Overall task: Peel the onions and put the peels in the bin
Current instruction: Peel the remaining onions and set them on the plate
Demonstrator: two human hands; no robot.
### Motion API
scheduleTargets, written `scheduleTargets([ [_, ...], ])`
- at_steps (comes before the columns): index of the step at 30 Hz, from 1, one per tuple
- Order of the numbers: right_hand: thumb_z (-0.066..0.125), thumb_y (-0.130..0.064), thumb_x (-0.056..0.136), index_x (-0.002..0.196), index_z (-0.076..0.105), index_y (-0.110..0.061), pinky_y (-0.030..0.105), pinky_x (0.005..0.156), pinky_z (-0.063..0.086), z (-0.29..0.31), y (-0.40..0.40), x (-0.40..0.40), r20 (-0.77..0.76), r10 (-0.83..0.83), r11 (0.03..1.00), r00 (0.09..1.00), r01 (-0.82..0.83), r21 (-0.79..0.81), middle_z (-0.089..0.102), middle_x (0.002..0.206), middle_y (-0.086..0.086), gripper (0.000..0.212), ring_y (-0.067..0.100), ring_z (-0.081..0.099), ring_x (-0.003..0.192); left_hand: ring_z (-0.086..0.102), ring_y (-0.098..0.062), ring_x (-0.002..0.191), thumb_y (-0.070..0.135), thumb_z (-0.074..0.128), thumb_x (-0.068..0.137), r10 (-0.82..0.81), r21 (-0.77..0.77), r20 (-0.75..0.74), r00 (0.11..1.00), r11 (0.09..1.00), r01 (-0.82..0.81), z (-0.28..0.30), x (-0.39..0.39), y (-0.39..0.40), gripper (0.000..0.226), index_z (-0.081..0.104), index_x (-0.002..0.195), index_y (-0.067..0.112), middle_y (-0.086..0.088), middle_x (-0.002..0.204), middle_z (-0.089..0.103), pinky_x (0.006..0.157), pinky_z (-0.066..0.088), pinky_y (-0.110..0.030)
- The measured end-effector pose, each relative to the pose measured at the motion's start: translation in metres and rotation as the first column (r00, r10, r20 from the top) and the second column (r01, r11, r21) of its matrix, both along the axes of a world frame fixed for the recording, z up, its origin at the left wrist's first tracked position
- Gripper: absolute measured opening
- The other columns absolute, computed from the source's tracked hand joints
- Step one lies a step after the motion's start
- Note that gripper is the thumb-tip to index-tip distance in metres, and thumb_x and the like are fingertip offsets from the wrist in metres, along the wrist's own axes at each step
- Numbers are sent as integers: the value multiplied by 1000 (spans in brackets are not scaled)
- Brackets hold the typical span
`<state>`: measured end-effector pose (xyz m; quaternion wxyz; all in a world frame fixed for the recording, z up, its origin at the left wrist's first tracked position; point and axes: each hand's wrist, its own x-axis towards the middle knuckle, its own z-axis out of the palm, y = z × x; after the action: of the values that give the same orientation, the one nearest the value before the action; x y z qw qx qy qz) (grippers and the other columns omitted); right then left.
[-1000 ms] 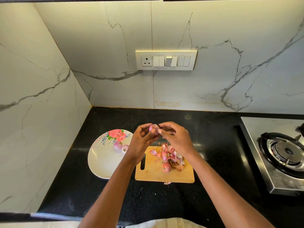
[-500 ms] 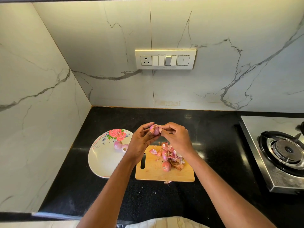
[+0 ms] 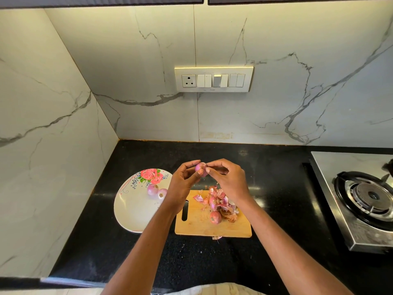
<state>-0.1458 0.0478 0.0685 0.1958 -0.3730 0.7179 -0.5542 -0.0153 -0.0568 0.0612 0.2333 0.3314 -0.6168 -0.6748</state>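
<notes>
A person's two forearms reach over a black counter (image 3: 212, 262) toward a wooden cutting board (image 3: 197, 225), the landmark of this kitchen corner. On the board's near half lies one unpeeled onion (image 3: 215, 217); a stray scrap of skin (image 3: 217, 237) sits on the counter just off the board's near edge. Just beyond the unpeeled onion, toward the board's far right part, rests a heap of pink and brown peels (image 3: 221, 202), with a single loose peel (image 3: 198, 197) lying to its left near the board's handle slot. Left of the board, and touching or nearly touching it, is a white plate (image 3: 131, 213) printed with roses, carrying two peeled onions (image 3: 157, 191) side by side. Above the board's far edge, the left hand (image 3: 182, 184) holds a small pink onion (image 3: 201, 168) between curled fingers and thumb, while the right hand (image 3: 230, 182) meets it from the right, thumb and forefinger pinching at skin on the onion's top. To the right of the board, well apart, stands a steel gas stove (image 3: 361, 201) with one burner in view. Behind the board, a marble-patterned wall carries a switch panel (image 3: 213, 79) with a socket.
</notes>
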Motion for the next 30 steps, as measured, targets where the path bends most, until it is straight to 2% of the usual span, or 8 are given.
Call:
scheduleTargets([
  [4,79,-24,86,106,74,-21,7,77,52,1,-2,5,-10,-39,999,999,39,-20,73,95,-16,21,-6,68,92,68,-16,114,23,73,91,3,-15,16,1000,1000,-2,-1,0,-3,39,60,127,25,1,123,71,104,52,-37],
  [9,79,-24,86,115,66,-23,6,72,52,3,-2,9,7,-77,997,997,77,-2,73,91,-19,31,-7,69,88,69,-15,112,25,73,91,27,-32,20,999,999,-26,-1,-1,-1,37,61,126,24,2,122,71,104,53,-37],
  [14,81,-25,86,118,57,-23,8,72,54,5,-2,6,20,-57,998,998,56,24,72,94,-11,40,-4,69,86,69,-12,111,27,72,91,31,-39,7,999,999,-31,1,-2,1,38,61,126,23,3,121,71,104,54,-39],
  [19,78,-13,87,111,60,-22,12,77,55,-2,2,-6,18,-122,992,992,121,36,70,94,-10,31,-3,68,87,67,-17,117,36,73,84,18,-10,-21,1000,1000,-18,5,0,1,49,60,129,22,1,126,69,106,52,-41],
  [25,73,-13,91,104,65,-23,5,69,49,-12,7,-15,-28,-158,978,987,160,136,68,95,-12,19,0,66,86,66,-20,118,35,69,81,45,75,-78,996,996,-40,7,3,0,51,59,129,20,-4,128,68,106,52,-40],
  [28,68,-16,96,102,67,-25,7,67,49,-20,11,-21,-88,-67,958,994,89,272,68,93,-15,11,2,66,86,67,-22,118,36,69,81,40,95,-83,996,995,-32,7,2,1,51,59,128,21,-5,127,68,106,52,-38],
  [30,69,-17,96,104,70,-24,13,74,54,-24,13,-21,-122,-4,948,993,42,314,70,96,-13,11,0,67,86,67,-21,117,37,70,80,40,84,-75,996,996,-34,7,1,0,51,60,128,21,-4,126,69,106,52,-40],
])
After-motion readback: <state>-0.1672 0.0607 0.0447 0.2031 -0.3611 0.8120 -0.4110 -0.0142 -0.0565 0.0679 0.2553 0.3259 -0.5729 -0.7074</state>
